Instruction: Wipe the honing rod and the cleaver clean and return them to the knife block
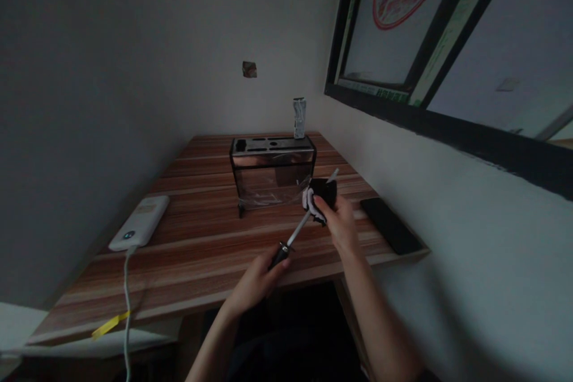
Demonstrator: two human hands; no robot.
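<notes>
1. Currently gripped by handle [278,255] in left hand [261,277]: metal rod [299,230], above worktop's [201,256] near edge.
2. Pinched around rod in right hand [341,221]: dark cloth [329,191].
3. Seemingly mid-wipe; remaining extent unclear.

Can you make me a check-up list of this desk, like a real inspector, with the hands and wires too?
Surface: wood-grained table.
Job's things: sharpening rod with a dark handle; black-and-white cloth, rod showing on both sides of it; slotted knife holder.
Clutter: white power bank at left; black phone at right; upright grey item by the holder, too dim to identify.
Hands: left hand grips the handle; right hand pinches the cloth.
Cables: pale cable from the power bank, over the front edge; yellow tag against it.
Surroundings: pale walls, dark-framed window.
</notes>
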